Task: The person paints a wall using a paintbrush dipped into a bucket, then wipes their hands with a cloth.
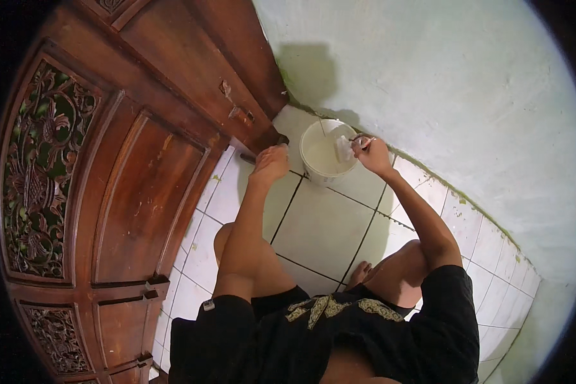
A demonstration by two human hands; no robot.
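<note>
My right hand is closed around what looks like a paintbrush, its pale, white-coated end over the opening of a white bucket. Pale, whitish contents show inside the bucket, and a thin stick-like piece rises near its far rim. To the left of the bucket, my left hand is closed close to the lower part of the wooden door. Something dark shows just beyond its fingers; what it grips is mostly hidden.
A brown carved wooden door fills the left side. The pale green-white wall rises at the far right, with a green strip along its foot. White floor tiles with dark joints lie between my bent knees and the bucket.
</note>
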